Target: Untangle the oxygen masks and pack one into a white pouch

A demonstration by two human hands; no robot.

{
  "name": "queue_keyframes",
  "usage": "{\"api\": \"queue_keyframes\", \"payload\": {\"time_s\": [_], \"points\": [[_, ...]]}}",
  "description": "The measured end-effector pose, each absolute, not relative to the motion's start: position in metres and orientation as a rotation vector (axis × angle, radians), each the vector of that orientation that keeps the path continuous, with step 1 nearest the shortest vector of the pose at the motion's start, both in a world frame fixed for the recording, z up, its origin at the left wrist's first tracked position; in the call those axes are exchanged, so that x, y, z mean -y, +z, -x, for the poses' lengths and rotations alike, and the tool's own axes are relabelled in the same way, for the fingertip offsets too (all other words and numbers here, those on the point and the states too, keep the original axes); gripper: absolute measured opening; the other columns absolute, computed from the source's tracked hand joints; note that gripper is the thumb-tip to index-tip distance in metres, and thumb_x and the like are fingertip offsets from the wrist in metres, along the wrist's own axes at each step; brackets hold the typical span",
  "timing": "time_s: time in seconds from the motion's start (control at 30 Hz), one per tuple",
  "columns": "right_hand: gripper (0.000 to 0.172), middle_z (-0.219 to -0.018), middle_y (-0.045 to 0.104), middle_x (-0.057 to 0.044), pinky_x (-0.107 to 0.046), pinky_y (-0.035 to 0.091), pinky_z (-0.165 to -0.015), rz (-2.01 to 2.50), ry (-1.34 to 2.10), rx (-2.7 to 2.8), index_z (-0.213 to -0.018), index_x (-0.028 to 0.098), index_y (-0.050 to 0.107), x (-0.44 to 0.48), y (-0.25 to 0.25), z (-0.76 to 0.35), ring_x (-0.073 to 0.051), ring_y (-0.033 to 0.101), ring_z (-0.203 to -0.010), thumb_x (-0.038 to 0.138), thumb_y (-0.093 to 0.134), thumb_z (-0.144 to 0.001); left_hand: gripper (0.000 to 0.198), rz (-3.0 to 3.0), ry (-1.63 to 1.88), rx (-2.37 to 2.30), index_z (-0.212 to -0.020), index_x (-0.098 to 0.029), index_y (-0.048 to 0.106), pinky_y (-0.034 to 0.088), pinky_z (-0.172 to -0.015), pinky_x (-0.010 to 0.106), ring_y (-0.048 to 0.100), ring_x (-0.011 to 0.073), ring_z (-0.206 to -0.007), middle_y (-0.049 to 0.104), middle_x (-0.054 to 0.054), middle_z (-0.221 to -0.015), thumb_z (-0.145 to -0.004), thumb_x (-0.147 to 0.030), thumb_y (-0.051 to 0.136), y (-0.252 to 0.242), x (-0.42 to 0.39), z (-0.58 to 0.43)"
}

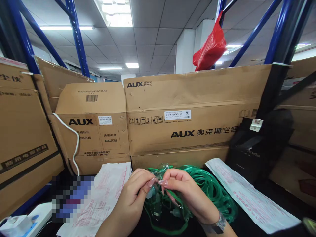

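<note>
My left hand point(137, 191) and my right hand point(181, 189) meet fingertip to fingertip in the middle of the head view. Both are closed, thumb against forefinger, in a pinch. What lies between the fingertips is too small and covered to make out. Right below them is a clear plastic mask point(154, 205) with green edging, partly hidden by the fingers. A green strap point(170, 232) loops down in front of it. Behind and to the right of my right hand lies a coil of clear green tubing point(214, 187).
Printed white paper packages lie at left point(108, 194) and right point(247, 194). Behind stand a large cardboard box point(153, 141) and a smaller box point(98, 131). A black bag point(249, 151) leans at right. A power strip point(39, 217) and white cable point(76, 141) are at left.
</note>
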State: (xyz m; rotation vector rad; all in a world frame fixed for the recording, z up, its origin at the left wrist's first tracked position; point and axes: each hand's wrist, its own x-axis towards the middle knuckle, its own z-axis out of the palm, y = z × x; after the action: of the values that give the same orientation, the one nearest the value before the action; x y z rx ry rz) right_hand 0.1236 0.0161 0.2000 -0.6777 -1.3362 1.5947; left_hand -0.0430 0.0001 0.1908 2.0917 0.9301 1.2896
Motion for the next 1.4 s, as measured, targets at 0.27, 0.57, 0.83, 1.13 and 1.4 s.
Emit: {"api": "queue_keyframes", "payload": {"time_s": [0.27, 0.57, 0.83, 1.13, 1.4], "points": [[0.017, -0.050, 0.052, 0.005, -0.015, 0.031, -0.038, 0.660, 1.571, 1.324, -0.059, 0.014, 0.055, -0.0153, 0.1989, -0.1214, -0.004, 0.042, -0.040, 0.024, 0.066, -0.068, 0.018, -2.018, 1.270, -0.992, -0.084, -0.020, 0.057, 0.038, -0.076, 0.027, 0.052, 0.0170, -0.085, 0.057, 0.002, -0.085, -0.090, -0.025, 0.041, 0.1896, -0.0007, 0.0429], [0.018, -0.051, 0.051, 0.005, -0.017, 0.033, -0.038, 0.646, 1.553, 1.332, -0.060, 0.014, 0.056, -0.0149, 0.1982, -0.1205, -0.006, 0.043, -0.041, 0.026, 0.066, -0.069, 0.017, -1.961, 1.268, -1.010, -0.085, -0.020, 0.057, 0.038, -0.076, 0.027, 0.052, 0.0175, -0.085, 0.057, 0.003, -0.085, -0.089, -0.027, 0.042, 0.1911, 0.0000, 0.0443], [0.016, -0.049, 0.051, 0.005, -0.017, 0.034, -0.040, 0.633, 1.556, 1.347, -0.061, 0.014, 0.055, -0.0150, 0.1973, -0.1207, -0.006, 0.043, -0.042, 0.024, 0.064, -0.071, 0.019, -1.966, 1.234, -1.020, -0.082, -0.020, 0.056, 0.038, -0.074, 0.027, 0.052, 0.0177, -0.082, 0.056, 0.003, -0.082, -0.090, -0.028, 0.040, 0.1919, 0.0001, 0.0412], [0.016, -0.050, 0.051, 0.005, -0.018, 0.034, -0.042, 0.646, 1.554, 1.346, -0.062, 0.015, 0.055, -0.0163, 0.1983, -0.1213, -0.006, 0.043, -0.042, 0.025, 0.063, -0.071, 0.018, -1.968, 1.245, -1.015, -0.083, -0.020, 0.056, 0.038, -0.075, 0.028, 0.052, 0.0175, -0.083, 0.056, 0.002, -0.083, -0.090, -0.027, 0.040, 0.1921, 0.0010, 0.0415], [0.019, -0.047, 0.051, 0.005, -0.018, 0.033, -0.043, 0.633, 1.543, 1.374, -0.062, 0.015, 0.054, -0.0140, 0.1989, -0.1208, -0.007, 0.041, -0.043, 0.027, 0.064, -0.072, 0.020, -1.985, 1.242, -1.015, -0.084, -0.020, 0.056, 0.039, -0.075, 0.028, 0.052, 0.0175, -0.082, 0.056, 0.002, -0.083, -0.090, -0.027, 0.039, 0.1925, 0.0024, 0.0413]]}}
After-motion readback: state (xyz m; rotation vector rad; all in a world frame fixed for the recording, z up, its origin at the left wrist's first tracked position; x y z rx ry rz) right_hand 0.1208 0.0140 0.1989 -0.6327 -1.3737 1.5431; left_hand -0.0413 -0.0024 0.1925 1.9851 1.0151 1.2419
